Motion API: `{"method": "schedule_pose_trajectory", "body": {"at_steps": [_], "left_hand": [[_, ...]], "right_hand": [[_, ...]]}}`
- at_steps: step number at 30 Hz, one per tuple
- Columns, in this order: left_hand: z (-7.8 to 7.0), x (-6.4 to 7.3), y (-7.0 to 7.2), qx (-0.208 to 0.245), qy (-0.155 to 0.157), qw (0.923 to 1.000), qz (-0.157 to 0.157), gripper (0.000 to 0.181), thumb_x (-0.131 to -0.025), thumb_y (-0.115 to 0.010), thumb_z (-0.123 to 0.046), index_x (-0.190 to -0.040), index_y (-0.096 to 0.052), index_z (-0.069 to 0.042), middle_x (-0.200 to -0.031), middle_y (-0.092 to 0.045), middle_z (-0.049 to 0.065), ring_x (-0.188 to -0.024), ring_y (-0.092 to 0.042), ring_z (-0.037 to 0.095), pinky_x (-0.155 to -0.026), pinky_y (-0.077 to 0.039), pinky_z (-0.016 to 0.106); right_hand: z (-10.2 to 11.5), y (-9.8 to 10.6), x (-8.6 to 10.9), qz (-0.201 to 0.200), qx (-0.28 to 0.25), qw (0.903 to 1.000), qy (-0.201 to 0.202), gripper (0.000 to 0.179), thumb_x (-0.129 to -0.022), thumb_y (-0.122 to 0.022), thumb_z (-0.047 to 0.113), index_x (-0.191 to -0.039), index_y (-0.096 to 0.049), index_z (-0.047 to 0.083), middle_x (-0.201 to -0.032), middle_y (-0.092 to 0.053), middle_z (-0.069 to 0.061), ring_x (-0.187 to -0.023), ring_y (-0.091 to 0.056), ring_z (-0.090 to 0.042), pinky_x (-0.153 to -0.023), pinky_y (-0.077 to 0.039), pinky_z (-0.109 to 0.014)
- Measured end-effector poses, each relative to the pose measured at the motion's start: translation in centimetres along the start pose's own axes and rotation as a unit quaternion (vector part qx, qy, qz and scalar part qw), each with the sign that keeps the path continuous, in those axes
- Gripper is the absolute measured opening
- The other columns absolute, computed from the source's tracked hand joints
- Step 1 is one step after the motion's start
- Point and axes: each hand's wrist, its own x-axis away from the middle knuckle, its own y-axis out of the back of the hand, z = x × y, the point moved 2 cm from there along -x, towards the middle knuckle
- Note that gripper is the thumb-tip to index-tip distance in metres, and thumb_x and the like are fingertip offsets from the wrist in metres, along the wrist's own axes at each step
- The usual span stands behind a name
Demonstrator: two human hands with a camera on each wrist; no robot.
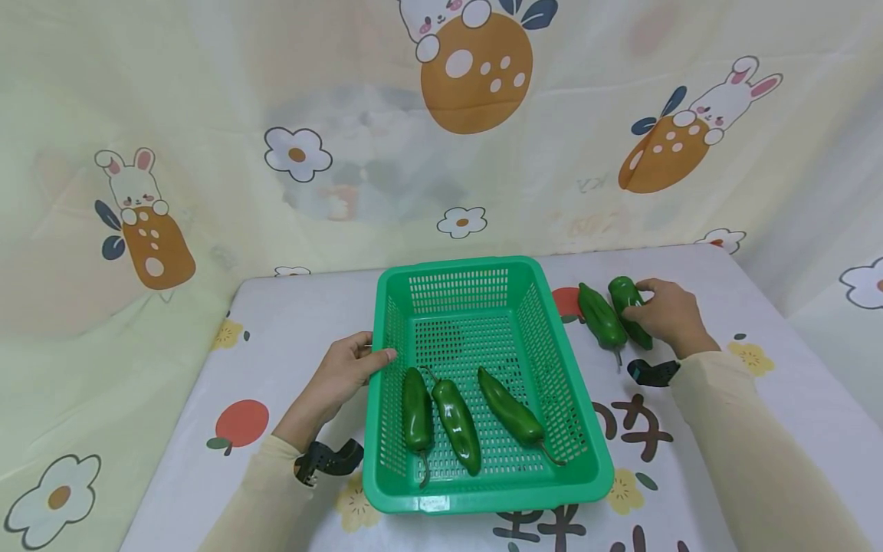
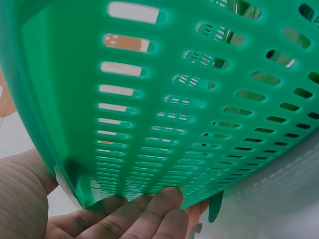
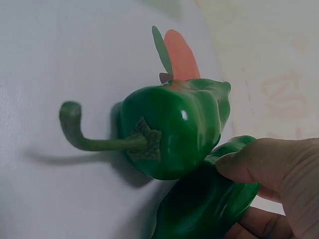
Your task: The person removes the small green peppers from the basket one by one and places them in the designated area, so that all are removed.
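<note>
Fingertips of the left hand (image 1: 345,372) are hidden behind the wall of the basket (image 1: 487,502) in the head view; its thumb lies over the rim, gripping that side. The right hand (image 1: 671,314) pinches a pepper (image 1: 624,291) on the desk (image 1: 290,314), partly covering it; the right wrist view cuts off its near end. A second pepper (image 1: 602,318) lies just beside it, basketward. Three others (image 1: 417,414) lie inside the basket. Behind hangs a printed curtain (image 1: 586,77).
</note>
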Motion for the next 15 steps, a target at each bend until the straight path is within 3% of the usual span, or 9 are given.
{"method": "schedule_pose_trajectory", "body": {"at_steps": [15], "left_hand": [[0.0, -0.04, 0.0, -0.002, -0.004, 1.0, 0.002, 0.042, -0.093, -0.066, -0.027, -0.127, -0.058, -0.003, -0.101, -0.071, 0.015, -0.082, -0.072, 0.023, -0.074, -0.059, 0.035]], "right_hand": [[0.12, -0.1, 0.16, -0.004, 0.001, 1.0, 0.008, 0.063, -0.092, -0.062, 0.025, -0.14, -0.039, -0.008, -0.12, -0.05, -0.035, -0.106, -0.051, -0.048, -0.084, -0.051, -0.06]]}}
